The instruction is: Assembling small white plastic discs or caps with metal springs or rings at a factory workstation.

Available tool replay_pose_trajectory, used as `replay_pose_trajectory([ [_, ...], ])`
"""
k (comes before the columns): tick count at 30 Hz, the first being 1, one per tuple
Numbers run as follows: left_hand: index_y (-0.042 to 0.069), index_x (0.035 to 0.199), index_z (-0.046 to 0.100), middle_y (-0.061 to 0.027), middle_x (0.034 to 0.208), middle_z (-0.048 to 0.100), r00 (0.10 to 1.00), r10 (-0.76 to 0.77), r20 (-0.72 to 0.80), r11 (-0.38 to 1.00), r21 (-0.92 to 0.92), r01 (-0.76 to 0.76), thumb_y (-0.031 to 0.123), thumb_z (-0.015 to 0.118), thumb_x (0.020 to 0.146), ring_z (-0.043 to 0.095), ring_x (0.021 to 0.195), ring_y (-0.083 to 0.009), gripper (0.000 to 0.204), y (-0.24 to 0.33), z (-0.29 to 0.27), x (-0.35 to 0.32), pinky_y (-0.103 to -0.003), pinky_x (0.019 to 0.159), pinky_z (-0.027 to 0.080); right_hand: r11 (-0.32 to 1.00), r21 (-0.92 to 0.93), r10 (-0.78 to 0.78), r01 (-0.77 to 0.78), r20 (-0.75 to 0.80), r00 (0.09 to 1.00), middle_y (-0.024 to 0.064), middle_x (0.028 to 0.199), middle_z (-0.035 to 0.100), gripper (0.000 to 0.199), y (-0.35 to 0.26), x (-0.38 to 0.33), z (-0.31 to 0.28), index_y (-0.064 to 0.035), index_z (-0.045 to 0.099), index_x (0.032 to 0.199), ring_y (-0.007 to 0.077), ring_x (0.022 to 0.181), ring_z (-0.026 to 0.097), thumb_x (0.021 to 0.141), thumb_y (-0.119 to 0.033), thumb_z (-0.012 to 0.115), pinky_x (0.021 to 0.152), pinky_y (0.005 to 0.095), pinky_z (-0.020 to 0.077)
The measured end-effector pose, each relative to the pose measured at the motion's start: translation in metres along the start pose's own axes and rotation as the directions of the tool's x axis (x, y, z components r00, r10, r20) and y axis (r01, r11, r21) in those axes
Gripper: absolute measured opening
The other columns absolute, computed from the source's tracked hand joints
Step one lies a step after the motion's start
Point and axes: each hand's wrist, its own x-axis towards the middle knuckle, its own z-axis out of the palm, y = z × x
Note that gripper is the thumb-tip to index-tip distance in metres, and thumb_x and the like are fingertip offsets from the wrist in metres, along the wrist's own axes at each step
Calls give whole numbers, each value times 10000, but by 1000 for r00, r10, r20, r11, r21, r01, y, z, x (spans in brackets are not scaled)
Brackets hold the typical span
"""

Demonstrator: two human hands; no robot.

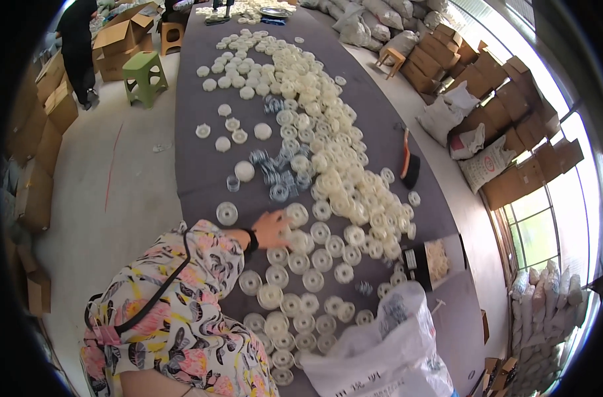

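My left hand (271, 229), with a black band at the wrist, reaches over the table from the left. Its fingers look spread and slightly blurred. They are at the edge of a pale translucent plastic disc (296, 215), and a second disc (301, 242) lies just below the fingertips. I cannot make out a firm hold on either. Around the hand, several similar round discs (297, 263) lie spread over the dark grey table (209, 159). A long heap of them (338, 192) runs toward the far end. My right hand is out of view beyond the lower edge.
A white plastic sack (387, 344) lies at the near edge. Beside it stands a black box (418, 266) of pale pieces. Clear bluish rings (278, 175) sit mid-table, with an orange-handled brush (408, 162) to the right. A green stool (144, 78) and a person (78, 49) are far left.
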Motion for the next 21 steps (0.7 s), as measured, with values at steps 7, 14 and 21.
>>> replay_pose_trajectory([
  [7, 74, 1256, 480, -179, 1262, 448, 970, 135, -201, 984, -86, -155, 336, 661, 744, 435, 1141, -364, 602, -148, -123, 48, -449, 970, 347, 992, 105, -112, 76, 408, 906, 219, 1250, 486, 464, -196, -74, 121, 13, 473, 1242, 385, 1183, 433, 882, -276, 522, 989, 482, 337],
  [14, 96, 1230, 514, -169, 1246, 473, 989, 141, -51, 964, -221, -149, 336, 650, 780, 435, 1158, -342, 528, -215, -170, 70, -450, 982, 338, 921, 308, -383, 237, 616, 689, 265, 1314, 408, 546, -300, -58, 241, 22, 414, 1296, 448, 1250, 326, 818, -166, 600, 1055, 517, 246],
  [21, 138, 1325, 436, -198, 1400, 319, 936, 329, 121, 936, -169, -307, 440, 686, 730, 294, 1310, -370, 713, -208, -173, 109, -496, 1082, 221, 941, 181, -338, 286, 531, 777, 270, 1365, 354, 614, -296, 35, 360, -133, 441, 1335, 479, 1266, 294, 799, -361, 637, 1042, 540, 251],
])
